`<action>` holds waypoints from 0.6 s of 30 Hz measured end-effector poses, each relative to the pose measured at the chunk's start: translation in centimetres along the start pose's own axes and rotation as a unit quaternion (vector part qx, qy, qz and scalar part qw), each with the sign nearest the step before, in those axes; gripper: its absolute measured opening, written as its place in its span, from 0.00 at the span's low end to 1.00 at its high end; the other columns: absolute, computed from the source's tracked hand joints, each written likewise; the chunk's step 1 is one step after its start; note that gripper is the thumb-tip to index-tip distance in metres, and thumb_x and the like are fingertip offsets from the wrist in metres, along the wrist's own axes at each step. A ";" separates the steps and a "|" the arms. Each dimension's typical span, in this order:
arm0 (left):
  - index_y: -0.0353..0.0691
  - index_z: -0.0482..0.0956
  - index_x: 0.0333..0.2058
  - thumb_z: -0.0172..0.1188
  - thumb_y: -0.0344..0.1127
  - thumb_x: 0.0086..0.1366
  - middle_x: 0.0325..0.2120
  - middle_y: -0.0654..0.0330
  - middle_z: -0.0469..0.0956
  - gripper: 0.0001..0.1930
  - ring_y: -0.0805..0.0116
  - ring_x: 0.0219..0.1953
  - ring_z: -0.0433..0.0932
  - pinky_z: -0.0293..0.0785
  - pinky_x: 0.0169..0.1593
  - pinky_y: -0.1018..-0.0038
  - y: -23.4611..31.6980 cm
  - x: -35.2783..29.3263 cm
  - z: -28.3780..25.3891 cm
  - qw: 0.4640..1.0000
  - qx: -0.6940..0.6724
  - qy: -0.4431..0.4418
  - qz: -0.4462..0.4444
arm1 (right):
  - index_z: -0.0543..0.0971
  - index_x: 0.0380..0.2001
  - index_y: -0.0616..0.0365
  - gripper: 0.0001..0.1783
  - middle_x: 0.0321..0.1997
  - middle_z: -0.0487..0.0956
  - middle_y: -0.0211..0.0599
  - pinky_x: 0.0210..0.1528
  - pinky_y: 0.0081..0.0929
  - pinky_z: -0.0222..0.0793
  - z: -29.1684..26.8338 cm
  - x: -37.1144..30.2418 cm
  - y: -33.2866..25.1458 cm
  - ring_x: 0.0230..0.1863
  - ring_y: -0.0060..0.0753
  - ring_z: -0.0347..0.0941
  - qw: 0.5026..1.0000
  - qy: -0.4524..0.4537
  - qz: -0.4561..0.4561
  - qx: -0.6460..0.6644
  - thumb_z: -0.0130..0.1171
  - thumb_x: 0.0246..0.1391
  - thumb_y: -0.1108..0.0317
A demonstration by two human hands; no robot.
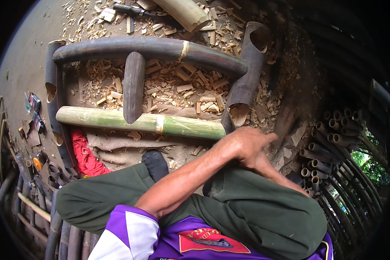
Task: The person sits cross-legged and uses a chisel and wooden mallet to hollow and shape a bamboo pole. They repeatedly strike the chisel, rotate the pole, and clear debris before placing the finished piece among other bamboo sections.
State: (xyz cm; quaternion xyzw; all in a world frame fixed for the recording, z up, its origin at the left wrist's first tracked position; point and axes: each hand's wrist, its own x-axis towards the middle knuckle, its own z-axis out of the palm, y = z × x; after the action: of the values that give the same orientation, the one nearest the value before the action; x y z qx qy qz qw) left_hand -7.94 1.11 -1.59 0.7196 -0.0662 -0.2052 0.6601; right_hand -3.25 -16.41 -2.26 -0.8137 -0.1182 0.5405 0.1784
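My left hand (242, 144) lies over my right hand (258, 161), just right of the lower part of the right bamboo post (247, 80). One left finger juts to the right; the others curl down, and whatever they hold is hidden. The right hand's fingers are mostly covered. Before me lies a bamboo frame: dark left post (54, 78), curved dark top rail (138, 47), short dark upright (134, 86) and pale green lower rail (143, 121). Cut openings show in both posts. My left forearm crosses the right post's lower end.
Wood chips (188, 82) litter the ground. A cut bamboo length (184, 15) and a dark-handled tool (132, 9) lie beyond the frame. Red cloth (84, 154) is by the left post. Stacked bamboo tubes (338, 130) stand right; small items (34, 112) lie left.
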 end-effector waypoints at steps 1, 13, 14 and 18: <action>0.42 0.67 0.68 0.69 0.29 0.36 0.45 0.40 0.81 0.52 0.40 0.54 0.80 0.76 0.55 0.53 0.2 -0.1 -0.8 1.000 0.017 -0.022 0.001 | 0.73 0.59 0.57 0.37 0.53 0.80 0.44 0.60 0.34 0.72 1.0 0.2 -1.8 0.60 0.38 0.76 0.994 0.025 0.067 -0.087 0.72 0.43 0.67; 0.40 0.78 0.59 0.69 0.28 0.34 0.60 0.38 0.72 0.44 0.38 0.66 0.68 0.69 0.65 0.52 0.2 -1.6 -2.0 0.997 0.055 -0.054 -0.028 | 0.75 0.60 0.61 0.28 0.54 0.79 0.40 0.62 0.32 0.73 1.4 0.2 -3.2 0.63 0.34 0.74 0.993 -0.046 0.003 -0.113 0.64 0.58 0.64; 0.40 0.76 0.61 0.69 0.27 0.34 0.63 0.37 0.69 0.45 0.37 0.69 0.64 0.66 0.67 0.51 0.1 -2.4 -1.1 0.997 0.075 0.026 -0.004 | 0.72 0.62 0.60 0.26 0.56 0.77 0.41 0.64 0.33 0.71 2.3 -0.4 -3.6 0.64 0.35 0.74 0.997 -0.034 -0.034 0.066 0.60 0.62 0.64; 0.45 0.54 0.74 0.66 0.31 0.51 0.70 0.34 0.55 0.51 0.29 0.74 0.50 0.55 0.73 0.42 6.0 -7.7 0.5 0.944 0.022 0.311 -0.105 | 0.67 0.65 0.54 0.21 0.64 0.70 0.42 0.72 0.37 0.66 2.2 -3.9 -5.6 0.69 0.36 0.69 0.801 -0.107 -0.006 0.589 0.46 0.76 0.58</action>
State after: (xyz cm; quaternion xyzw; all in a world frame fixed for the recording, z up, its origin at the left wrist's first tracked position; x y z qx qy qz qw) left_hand -14.01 2.76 5.88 0.7645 0.2142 -0.0382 0.6068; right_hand -6.78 -12.45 2.58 -0.4880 0.1999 0.5889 0.6125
